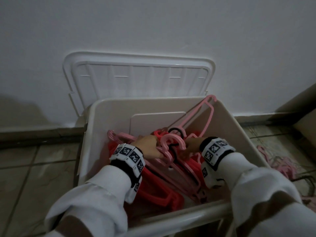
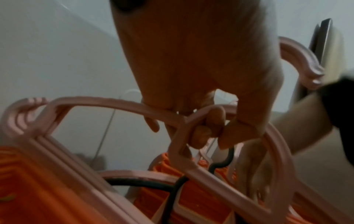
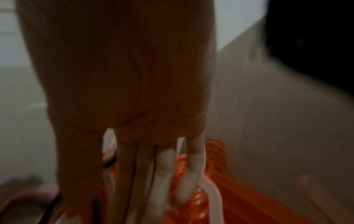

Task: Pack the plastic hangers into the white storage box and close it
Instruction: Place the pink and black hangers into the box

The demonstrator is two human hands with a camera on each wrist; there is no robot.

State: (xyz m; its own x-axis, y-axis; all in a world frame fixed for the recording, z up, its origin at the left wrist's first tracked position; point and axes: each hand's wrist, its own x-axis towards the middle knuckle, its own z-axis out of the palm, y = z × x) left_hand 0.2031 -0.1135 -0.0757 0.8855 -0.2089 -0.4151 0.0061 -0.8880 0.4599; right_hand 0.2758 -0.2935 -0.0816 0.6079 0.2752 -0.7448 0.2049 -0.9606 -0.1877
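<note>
Both hands are down inside the white plastic storage box [image 1: 239, 134], working the pile. The left hand [image 1: 147, 145] has its fingers [image 2: 214, 119] curled round the frame of a pale pink plastic hanger [image 2: 201, 171], so that grip is closed on it; the left wrist view shows them hooked right through the opening. The right hand [image 1: 192, 145] is just across from it, with fingers [image 3: 164, 174] held long and close together, pushed down among the hangers. It's blurry there, so I can't tell if that grip is actually holding anything or just pressing.

Under and around both grips lies a heap of red plastic hangers [image 1: 153, 190], with more pink ones on top and a thin black hanger [image 1: 176, 132] tangled between the two hands. Beyond the right grip, one long pink hanger [image 1: 207, 117] leans up into the far corner of the box, its end poking over the rim.

Behind the box, past both hands, the white ribbed lid [image 1: 138, 79] stands open against the wall. Out to the right of the right grip, outside the box, a few more pink hangers on the tiled floor [image 1: 280, 163].
</note>
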